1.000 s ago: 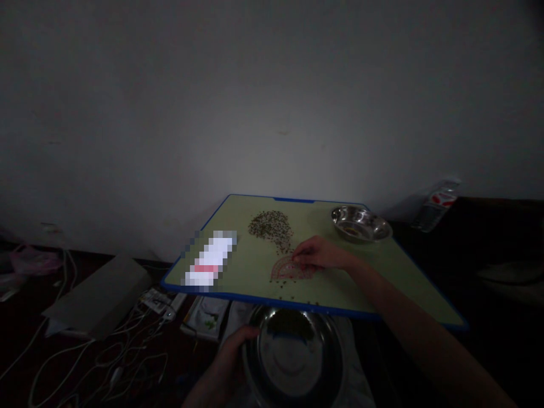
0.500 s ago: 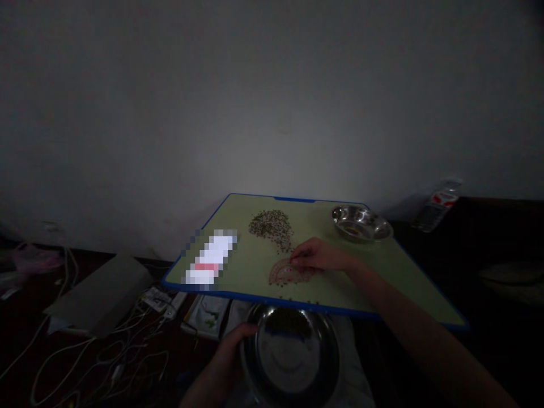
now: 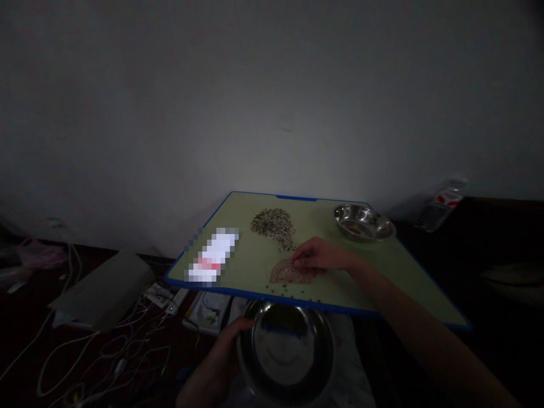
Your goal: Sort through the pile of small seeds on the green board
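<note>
My right hand [image 3: 319, 256] is closed on a clear pink protractor [image 3: 289, 273] that lies flat on a green board with a blue rim [image 3: 238, 292]. A pile of small dark seeds [image 3: 272, 224] lies just beyond the protractor, and a few loose seeds are scattered near the board's front edge. My left hand [image 3: 225, 347] grips the left rim of a large steel bowl [image 3: 285, 354] held just below the front edge of the board. The bowl holds some seeds at its far side.
A smaller steel bowl [image 3: 363, 221] stands at the board's far right corner. A white blurred packet [image 3: 211, 256] lies at the board's left. A plastic bottle [image 3: 442, 204] leans at the right. White cables [image 3: 110, 357] and a grey box [image 3: 104, 289] lie on the floor at left.
The large bowl in my left hand has shifted slightly left and up towards the board's edge. My right hand and the protractor have stayed nearly in place.
</note>
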Tool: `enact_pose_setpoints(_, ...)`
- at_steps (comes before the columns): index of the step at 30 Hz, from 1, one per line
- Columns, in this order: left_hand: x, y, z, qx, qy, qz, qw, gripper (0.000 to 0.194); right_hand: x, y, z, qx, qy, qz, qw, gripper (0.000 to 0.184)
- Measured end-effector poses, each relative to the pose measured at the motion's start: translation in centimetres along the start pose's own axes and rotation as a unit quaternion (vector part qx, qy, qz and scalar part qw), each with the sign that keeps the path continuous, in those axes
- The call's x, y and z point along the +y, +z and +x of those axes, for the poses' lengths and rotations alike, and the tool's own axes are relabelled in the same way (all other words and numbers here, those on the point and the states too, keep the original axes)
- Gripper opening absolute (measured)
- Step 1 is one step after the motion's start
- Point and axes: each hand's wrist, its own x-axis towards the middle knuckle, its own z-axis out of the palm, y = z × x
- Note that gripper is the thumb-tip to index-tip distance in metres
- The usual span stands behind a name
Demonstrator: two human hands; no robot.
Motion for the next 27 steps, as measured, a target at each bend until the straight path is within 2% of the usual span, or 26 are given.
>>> enact_pose_setpoints(5,-0.1,-0.7,0.2,0.033,-0.005,-0.005,0.999,0.019,-0.2,-1.3,-1.1,0.011,-0.002,-0.005,1.000,0.033)
enact_pose_setpoints(9,-0.4,-0.4,0.0,0.025,-0.009,-0.001,1.000,0.019,1.1,-1.9,-4.1,0.072,0.010,-0.014,0.997,0.034)
enact_pose_setpoints(12,-0.6,0.1,0.0,0.020,-0.005,0.008,1.000,0.020,2.9,-1.5,-6.8,0.128,0.047,0.001,0.991,0.032)
enact_pose_setpoints(16,-0.9,0.2,0.2,0.009,-0.016,0.001,1.000,0.020,4.3,-0.2,-8.9,0.125,0.067,0.020,0.990,0.032)
enact_pose_setpoints(21,-0.9,0.3,0.2,0.007,-0.033,0.003,0.999,0.022,3.7,0.8,-8.6,0.143,0.070,0.017,0.987,0.032)
enact_pose_setpoints(27,-0.6,0.6,-0.2,0.005,-0.040,0.003,0.999,0.022,1.7,1.6,-7.4,0.097,0.048,0.028,0.994,0.031)
